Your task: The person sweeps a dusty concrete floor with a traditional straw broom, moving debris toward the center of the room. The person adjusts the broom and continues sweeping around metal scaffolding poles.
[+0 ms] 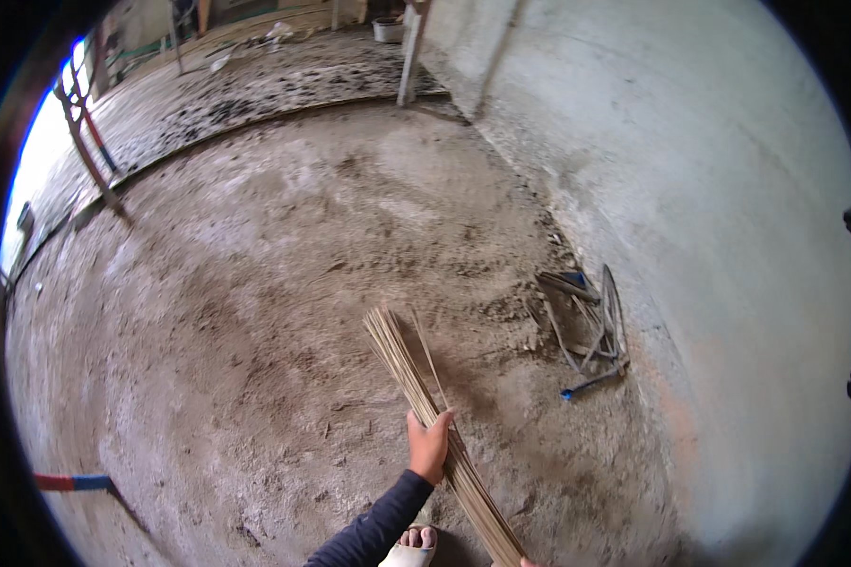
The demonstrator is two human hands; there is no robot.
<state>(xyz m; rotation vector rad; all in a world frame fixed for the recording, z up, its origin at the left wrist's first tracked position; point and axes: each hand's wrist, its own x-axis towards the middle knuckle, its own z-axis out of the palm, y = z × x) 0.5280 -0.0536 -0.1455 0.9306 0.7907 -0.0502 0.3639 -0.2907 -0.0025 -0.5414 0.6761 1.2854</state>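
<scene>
A long stick broom (pixel 395 363), a bundle of thin tan sticks, slants from the middle of the floor down to the lower edge. My left hand (pixel 429 448), in a dark sleeve, is closed around its middle with the thumb across the sticks. One stick splays out from the bundle beside the thumb. At the lower edge only a sliver of my right hand (pixel 528 563) shows, against the broom's near end; most of that hand is out of sight.
Tangled dark strips with blue ends (pixel 591 326) lie by the pale wall (pixel 709 236) on the right. Rough dirt covers the floor (pixel 246 312). A wooden post (pixel 412 52) and a bucket (pixel 388 30) stand at the back. A red-and-blue bar (pixel 74 482) is at the lower left.
</scene>
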